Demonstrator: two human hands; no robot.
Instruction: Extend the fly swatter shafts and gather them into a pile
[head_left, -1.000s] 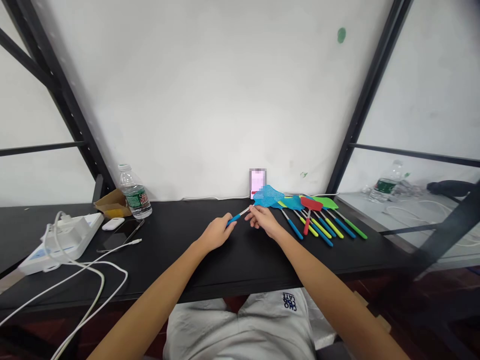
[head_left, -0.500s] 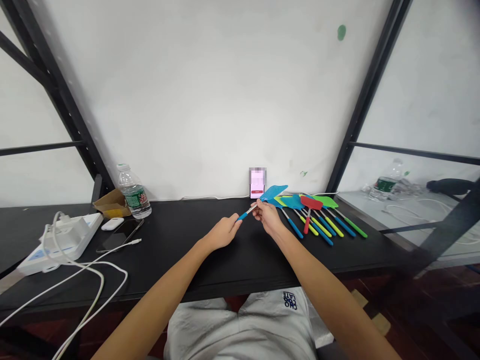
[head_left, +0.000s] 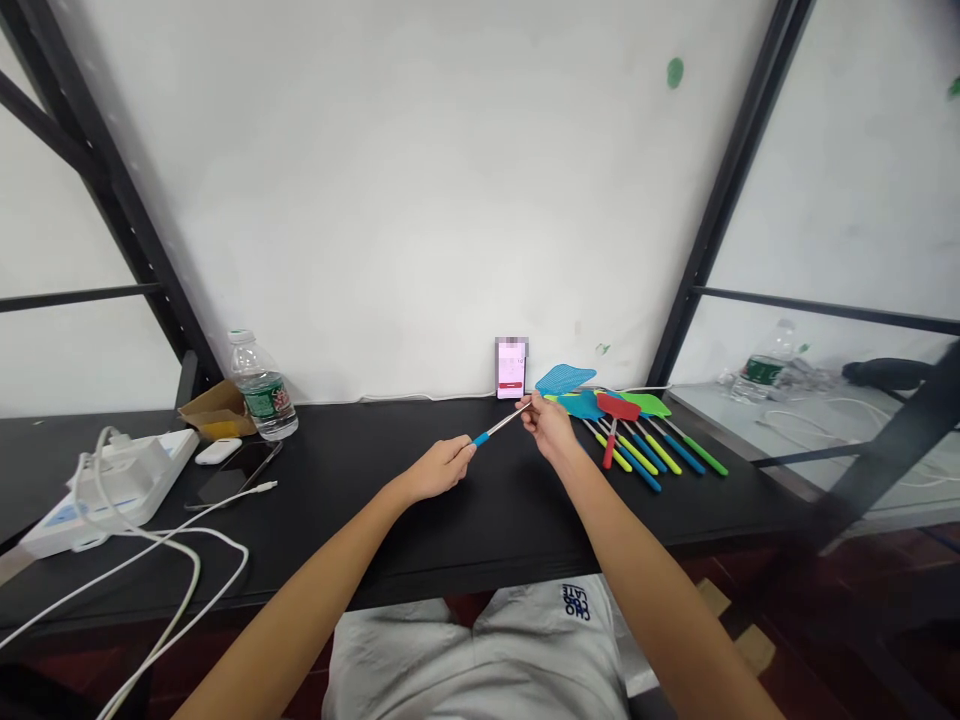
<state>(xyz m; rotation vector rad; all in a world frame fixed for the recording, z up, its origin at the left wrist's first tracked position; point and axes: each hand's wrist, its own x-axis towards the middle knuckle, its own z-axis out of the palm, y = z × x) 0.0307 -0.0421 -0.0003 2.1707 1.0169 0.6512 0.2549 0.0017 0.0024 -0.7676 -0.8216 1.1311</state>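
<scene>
A blue fly swatter with a metal telescopic rod is held across my front, its mesh head [head_left: 566, 378] up to the right. My left hand [head_left: 439, 468] is closed around its blue handle [head_left: 480, 439]. Near the head, the fingers of my right hand [head_left: 549, 428] pinch the rod, whose bare metal [head_left: 506, 419] shows between my hands. Just right of that hand lies a fanned pile of fly swatters: a small red one [head_left: 618, 406] on top, a green one [head_left: 649, 404] at the right, and several blue and yellow ones partly overlapped.
A phone [head_left: 511, 368] with a lit screen leans on the wall behind my hands. On the left are a water bottle [head_left: 264, 390], a cardboard box [head_left: 217, 411], a white case [head_left: 219, 452], a dark phone [head_left: 232, 475] and a power strip [head_left: 112, 490] with white cables. Black frame posts flank the table.
My hands have drawn apart, and more of the metal rod shows between them. The swatter's head has shifted right with my right hand. The view has turned slightly.
</scene>
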